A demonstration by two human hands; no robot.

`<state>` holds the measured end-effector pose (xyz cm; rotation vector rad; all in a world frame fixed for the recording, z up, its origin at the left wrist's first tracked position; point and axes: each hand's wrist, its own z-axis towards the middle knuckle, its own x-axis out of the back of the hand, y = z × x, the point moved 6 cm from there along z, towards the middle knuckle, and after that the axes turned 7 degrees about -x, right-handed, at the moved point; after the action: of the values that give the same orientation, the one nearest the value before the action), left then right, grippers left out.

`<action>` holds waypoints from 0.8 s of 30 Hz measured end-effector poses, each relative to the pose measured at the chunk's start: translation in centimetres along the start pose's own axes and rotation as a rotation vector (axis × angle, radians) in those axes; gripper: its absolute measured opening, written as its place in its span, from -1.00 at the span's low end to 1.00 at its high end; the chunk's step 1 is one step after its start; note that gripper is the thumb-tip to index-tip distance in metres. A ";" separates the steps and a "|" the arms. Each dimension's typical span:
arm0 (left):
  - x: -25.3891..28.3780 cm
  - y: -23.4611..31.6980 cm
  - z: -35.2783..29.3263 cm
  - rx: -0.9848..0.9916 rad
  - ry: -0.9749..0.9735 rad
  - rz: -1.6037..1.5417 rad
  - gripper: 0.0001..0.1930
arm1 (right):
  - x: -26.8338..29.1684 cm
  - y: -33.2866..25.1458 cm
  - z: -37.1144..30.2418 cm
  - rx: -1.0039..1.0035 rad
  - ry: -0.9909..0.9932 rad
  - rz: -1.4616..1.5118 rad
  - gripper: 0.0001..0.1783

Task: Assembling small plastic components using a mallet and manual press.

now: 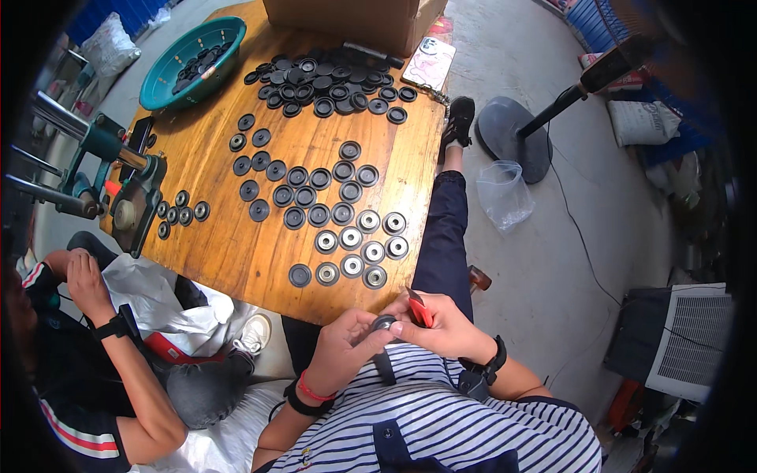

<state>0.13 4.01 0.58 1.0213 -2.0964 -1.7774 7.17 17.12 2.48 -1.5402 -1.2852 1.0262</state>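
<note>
My left hand [343, 347] pinches a small round black rubber part [384, 322] in front of my striped shirt, just off the table's near edge. My right hand [448, 329] closes around a red utility knife [420, 309], its tip pointing up toward the table, while its thumb presses against the round part. Just beyond my hands, several black discs with metal centres [351, 264] stand in loose rows on the wooden table [213, 260]. Farther up, plain black discs [319, 179] lie spread out singly.
A heap of black discs [323, 83] lies before a cardboard box [347, 20]. Nearby are a teal basin [154, 94], a phone [430, 63] and a green hand press [102, 150]. A co-worker's arm [130, 370] is at my left; a stand's round base [505, 130] is right.
</note>
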 end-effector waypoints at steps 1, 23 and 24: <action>0.0 0.1 0.3 0.022 -0.005 0.008 -0.79 | 0.3 -0.4 0.3 0.018 0.002 -0.004 -0.82; 0.6 1.1 1.1 0.097 0.009 -0.524 -0.78 | 0.5 -1.8 -0.9 0.567 0.247 -0.647 -0.46; 0.3 0.8 1.0 0.134 -0.003 -0.560 -0.78 | 0.4 -1.7 -0.7 0.581 0.232 -0.682 -0.50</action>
<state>-0.94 4.58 0.95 1.7836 -2.0879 -1.8699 7.45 17.56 4.30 -0.6746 -1.0938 0.6595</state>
